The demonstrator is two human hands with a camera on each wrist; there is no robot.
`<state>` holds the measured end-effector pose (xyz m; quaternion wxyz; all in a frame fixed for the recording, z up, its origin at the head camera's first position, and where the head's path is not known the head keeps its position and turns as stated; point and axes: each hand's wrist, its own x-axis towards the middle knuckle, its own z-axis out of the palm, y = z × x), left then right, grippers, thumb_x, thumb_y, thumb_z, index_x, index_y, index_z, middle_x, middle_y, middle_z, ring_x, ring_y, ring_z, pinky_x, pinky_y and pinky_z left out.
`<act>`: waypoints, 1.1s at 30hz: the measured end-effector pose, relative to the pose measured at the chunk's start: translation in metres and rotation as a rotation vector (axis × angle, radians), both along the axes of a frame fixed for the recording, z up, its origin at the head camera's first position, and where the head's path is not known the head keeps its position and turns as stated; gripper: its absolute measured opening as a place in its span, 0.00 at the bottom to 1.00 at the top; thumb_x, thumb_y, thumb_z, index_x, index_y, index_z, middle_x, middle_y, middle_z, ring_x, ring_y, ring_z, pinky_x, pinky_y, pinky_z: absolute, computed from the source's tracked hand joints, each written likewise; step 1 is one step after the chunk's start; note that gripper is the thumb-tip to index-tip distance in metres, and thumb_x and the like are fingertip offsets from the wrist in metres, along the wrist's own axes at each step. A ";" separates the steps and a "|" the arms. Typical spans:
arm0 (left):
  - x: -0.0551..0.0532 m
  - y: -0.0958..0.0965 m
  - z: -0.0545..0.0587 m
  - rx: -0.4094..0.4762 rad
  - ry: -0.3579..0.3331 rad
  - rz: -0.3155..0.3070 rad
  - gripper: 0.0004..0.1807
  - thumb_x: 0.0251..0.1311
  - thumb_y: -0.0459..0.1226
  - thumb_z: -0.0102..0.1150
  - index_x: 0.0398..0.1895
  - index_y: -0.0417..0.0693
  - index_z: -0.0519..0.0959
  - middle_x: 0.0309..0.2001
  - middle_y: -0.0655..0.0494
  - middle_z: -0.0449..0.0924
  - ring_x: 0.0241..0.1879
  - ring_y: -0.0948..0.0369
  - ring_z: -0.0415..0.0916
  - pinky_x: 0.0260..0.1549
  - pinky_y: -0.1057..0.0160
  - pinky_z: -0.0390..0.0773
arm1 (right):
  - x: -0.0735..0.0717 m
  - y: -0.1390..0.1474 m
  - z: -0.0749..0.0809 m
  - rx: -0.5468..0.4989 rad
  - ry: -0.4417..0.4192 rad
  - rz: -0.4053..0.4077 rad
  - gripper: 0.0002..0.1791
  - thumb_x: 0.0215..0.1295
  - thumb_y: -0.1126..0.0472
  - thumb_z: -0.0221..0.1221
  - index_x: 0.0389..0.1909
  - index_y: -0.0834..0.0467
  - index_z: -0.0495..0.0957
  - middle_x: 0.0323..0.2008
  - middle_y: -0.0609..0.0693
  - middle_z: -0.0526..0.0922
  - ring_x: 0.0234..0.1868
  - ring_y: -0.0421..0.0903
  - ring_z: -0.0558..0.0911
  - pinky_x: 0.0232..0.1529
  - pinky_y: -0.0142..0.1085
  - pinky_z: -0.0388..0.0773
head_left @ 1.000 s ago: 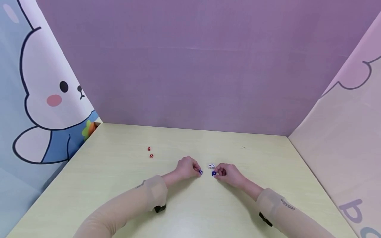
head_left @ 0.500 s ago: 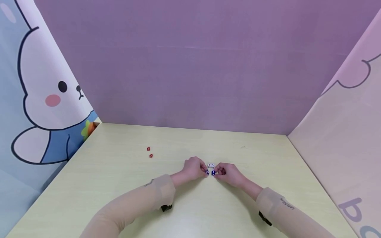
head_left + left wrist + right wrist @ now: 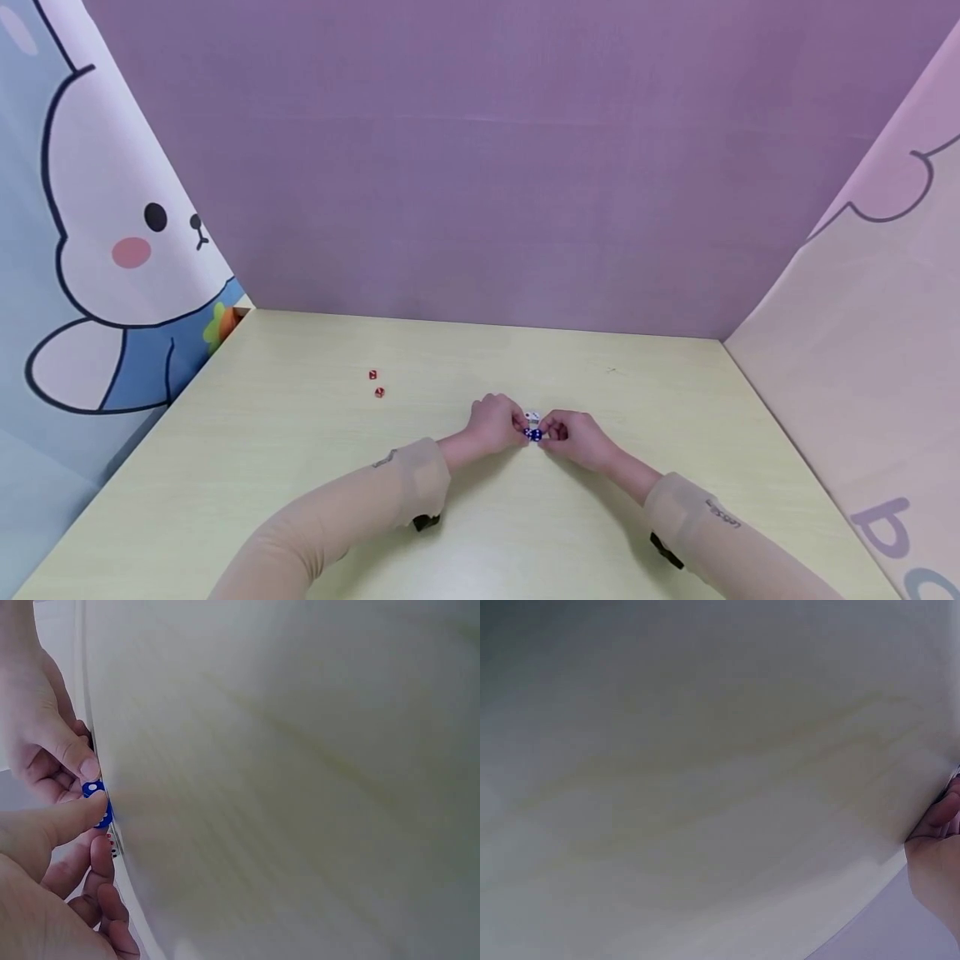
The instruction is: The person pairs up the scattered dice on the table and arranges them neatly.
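Two blue dice (image 3: pixel 533 435) with white pips sit side by side between my hands in the head view. My left hand (image 3: pixel 497 423) pinches the left one between thumb and fingers. From the other side, my right hand (image 3: pixel 579 437) pinches the right one. Just behind them is a pair of white dice (image 3: pixel 532 416), close together. The left wrist view shows a blue die (image 3: pixel 103 816) partly covered by my left thumb, with the right thumb at the other blue die (image 3: pixel 93 787). In the right wrist view only part of a hand (image 3: pixel 936 862) shows at the edge.
Two red dice, one farther back (image 3: pixel 372 375) and one nearer (image 3: pixel 379 392), lie apart on the pale wooden table (image 3: pixel 300 467), left of my hands. A purple panel (image 3: pixel 487 208) rises behind the table, with printed panels at both sides.
My left hand has moved right with its blue die, closing the gap to the blue die in my right hand. The right hand has stayed nearly still.
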<state>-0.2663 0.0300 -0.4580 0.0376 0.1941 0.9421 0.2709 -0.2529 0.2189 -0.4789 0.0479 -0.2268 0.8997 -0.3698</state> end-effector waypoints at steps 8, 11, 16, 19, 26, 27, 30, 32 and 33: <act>0.001 -0.002 0.000 0.010 0.001 0.001 0.10 0.37 0.42 0.76 0.25 0.55 0.84 0.21 0.68 0.77 0.33 0.61 0.68 0.41 0.55 0.64 | -0.001 -0.001 0.001 0.002 0.005 0.000 0.07 0.54 0.67 0.64 0.34 0.59 0.79 0.22 0.44 0.72 0.23 0.36 0.68 0.25 0.27 0.68; 0.000 -0.004 0.001 0.031 0.002 -0.003 0.11 0.37 0.41 0.76 0.26 0.55 0.85 0.21 0.68 0.77 0.33 0.61 0.68 0.42 0.55 0.64 | -0.001 -0.001 0.001 0.000 0.003 0.000 0.07 0.54 0.67 0.65 0.34 0.60 0.79 0.22 0.44 0.72 0.23 0.36 0.68 0.25 0.27 0.68; -0.002 -0.013 0.007 0.054 -0.011 0.001 0.11 0.40 0.41 0.75 0.29 0.54 0.85 0.22 0.68 0.76 0.33 0.63 0.68 0.42 0.55 0.63 | -0.002 -0.001 0.000 0.011 0.000 -0.002 0.07 0.54 0.66 0.65 0.34 0.59 0.79 0.22 0.44 0.73 0.23 0.36 0.69 0.26 0.27 0.68; -0.003 -0.021 0.016 0.056 -0.027 -0.004 0.12 0.41 0.41 0.75 0.32 0.52 0.85 0.23 0.65 0.76 0.33 0.62 0.69 0.44 0.53 0.63 | -0.002 0.000 0.001 0.021 -0.009 -0.008 0.07 0.54 0.66 0.65 0.35 0.59 0.79 0.23 0.43 0.73 0.24 0.36 0.69 0.26 0.27 0.68; -0.002 -0.047 0.034 0.072 -0.019 -0.028 0.13 0.43 0.39 0.74 0.34 0.48 0.84 0.26 0.62 0.79 0.31 0.65 0.71 0.46 0.50 0.61 | -0.001 0.000 0.001 0.017 -0.040 -0.016 0.08 0.55 0.66 0.65 0.36 0.59 0.78 0.24 0.45 0.73 0.25 0.38 0.69 0.27 0.27 0.69; -0.003 -0.052 0.036 0.075 -0.009 -0.033 0.13 0.43 0.39 0.74 0.35 0.48 0.84 0.27 0.61 0.79 0.31 0.65 0.71 0.46 0.50 0.61 | -0.001 0.000 0.001 0.015 -0.043 -0.019 0.08 0.55 0.66 0.65 0.36 0.59 0.78 0.23 0.45 0.73 0.25 0.38 0.69 0.26 0.27 0.69; -0.007 -0.067 0.039 0.080 0.007 -0.040 0.13 0.44 0.39 0.73 0.36 0.48 0.84 0.30 0.59 0.81 0.32 0.66 0.72 0.47 0.49 0.61 | -0.001 0.000 0.000 0.011 -0.050 -0.025 0.08 0.55 0.66 0.65 0.36 0.59 0.78 0.24 0.45 0.73 0.25 0.38 0.69 0.26 0.27 0.69; -0.011 -0.077 0.040 0.085 0.003 -0.046 0.14 0.45 0.39 0.73 0.37 0.48 0.84 0.31 0.57 0.82 0.34 0.64 0.74 0.49 0.47 0.61 | 0.000 0.000 0.000 0.009 -0.055 -0.033 0.08 0.55 0.66 0.65 0.36 0.58 0.78 0.24 0.44 0.73 0.25 0.38 0.69 0.26 0.27 0.69; -0.013 -0.082 0.042 0.090 -0.020 -0.043 0.14 0.46 0.39 0.73 0.38 0.48 0.84 0.33 0.56 0.82 0.35 0.62 0.74 0.52 0.45 0.60 | 0.000 0.000 0.000 0.009 -0.055 -0.035 0.08 0.55 0.66 0.65 0.35 0.58 0.78 0.24 0.44 0.73 0.25 0.38 0.70 0.26 0.27 0.69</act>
